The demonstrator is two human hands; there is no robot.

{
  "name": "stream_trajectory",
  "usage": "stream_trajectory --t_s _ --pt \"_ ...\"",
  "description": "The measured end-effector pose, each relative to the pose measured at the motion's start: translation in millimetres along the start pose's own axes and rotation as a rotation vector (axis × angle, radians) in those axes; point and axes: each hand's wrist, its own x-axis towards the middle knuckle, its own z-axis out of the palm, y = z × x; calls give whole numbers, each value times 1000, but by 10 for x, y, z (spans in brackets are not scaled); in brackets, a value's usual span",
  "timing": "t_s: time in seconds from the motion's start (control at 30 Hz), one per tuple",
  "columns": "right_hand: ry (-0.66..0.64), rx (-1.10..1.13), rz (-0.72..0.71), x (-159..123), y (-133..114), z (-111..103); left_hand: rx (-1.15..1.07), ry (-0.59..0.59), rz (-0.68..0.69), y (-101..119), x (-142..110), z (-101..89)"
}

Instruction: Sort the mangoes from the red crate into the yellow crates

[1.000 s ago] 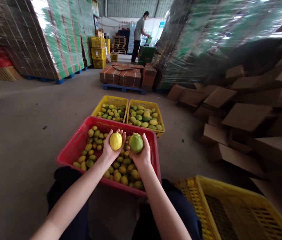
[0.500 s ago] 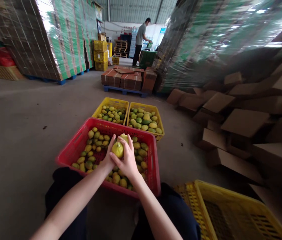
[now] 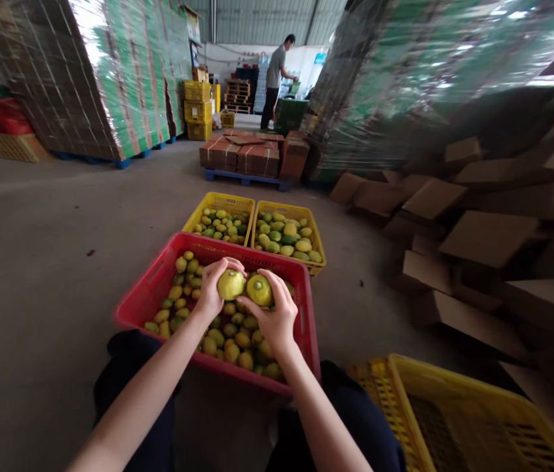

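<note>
My left hand (image 3: 212, 288) is closed round a yellow-green lemon (image 3: 231, 284), its stem end facing me. Beside it, my right hand (image 3: 279, 311) grips a second, slightly greener lemon (image 3: 259, 290). The two fruits are held side by side above a red plastic crate (image 3: 134, 288). Many loose yellow and green lemons (image 3: 231, 353) lie in that crate, partly hidden by my hands and forearms. Just behind it stand a left yellow crate (image 3: 193, 211) and a right yellow crate (image 3: 316, 242), both holding more green and yellow lemons.
Another yellow crate (image 3: 399, 406) stands by my right knee. A heap of cardboard boxes (image 3: 488, 239) fills the right side. Bundled flat cartons (image 3: 257, 160) sit on a blue pallet ahead. Wrapped stacks (image 3: 134, 85) rise on both sides; a person (image 3: 274, 75) stands at the back.
My hands have moved apart, the right one going right with its lemon. The two lemons, earlier stacked close with one partly hidden, now show side by side.
</note>
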Motion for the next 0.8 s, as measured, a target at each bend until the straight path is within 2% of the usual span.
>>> stream_trajectory --t_s 0.1,0.17,0.23,0.3,0.37,0.43,0.5,0.57,0.7,0.8 --pt "-35 89 45 32 -9 8 34 11 9 -11 1 3" --pt "-43 185 122 46 -23 35 -47 70 -95 -18 37 10" --pt "1 302 248 53 -26 80 -216 169 -266 -27 74 12" --pt "113 448 447 60 -8 131 -409 268 -438 -43 94 8" --pt "200 640 694 74 27 172 -536 317 -545 -57 95 5" --pt "205 862 925 99 69 188 -586 328 -584 -61 87 8" --pt "193 1037 1070 130 103 180 -600 347 -590 -53 84 17" --pt "190 1132 1135 156 123 162 -603 359 -576 -42 88 21" --pt "164 1215 1187 184 130 143 -648 252 -564 -54 89 4" --pt "150 1288 1250 189 129 137 -684 231 -604 -94 59 -8"
